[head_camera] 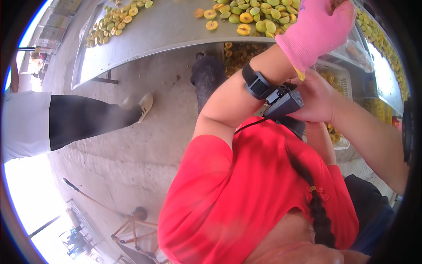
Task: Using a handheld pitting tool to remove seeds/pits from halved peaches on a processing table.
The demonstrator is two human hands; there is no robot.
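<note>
My left hand (316, 33), in a pink knit glove, is raised over the right part of a metal table (145, 46). Its fingers curl at the upper edge of the picture; whether they hold anything is unclear. A black strapped device (283, 100) with a cable sits on my left forearm, just below the glove. Another person's bare hand (313, 95) reaches in from the right and touches that forearm near the device. My right forearm (319, 138) rises behind this hand, and my right hand is hidden. Halved yellow-green fruits (260, 15) lie heaped on the table beside my glove.
More fruit halves (115, 24) lie at the table's left. Crates of cut fruit (346, 82) stand below, at the right. A person's leg (92, 118) extends from the left over the concrete floor (148, 158). An orange metal frame (135, 227) stands at the lower left.
</note>
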